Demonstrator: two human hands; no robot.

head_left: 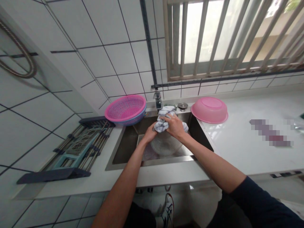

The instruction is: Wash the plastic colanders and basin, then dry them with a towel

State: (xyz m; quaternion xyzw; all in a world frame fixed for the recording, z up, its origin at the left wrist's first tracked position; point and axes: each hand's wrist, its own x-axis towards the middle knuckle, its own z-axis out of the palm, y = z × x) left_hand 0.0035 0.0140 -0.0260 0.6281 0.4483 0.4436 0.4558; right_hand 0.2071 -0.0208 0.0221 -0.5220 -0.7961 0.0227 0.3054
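A round metal mesh colander is tilted over the sink. My left hand is closed at the colander's upper left rim, its fingertips partly hidden behind a white and grey checked cloth. Bunched up, the cloth covers the colander's upper part, and one end shows to the right. My right hand is closed around the cloth, pressing it against the colander. Just behind both hands stands the faucet.
A pink basket rests in a blue basin left of the sink. On the right is an upturned pink basin. A drain strainer lies behind the sink. A folded metal rack occupies the left counter; a blurred item lies far right.
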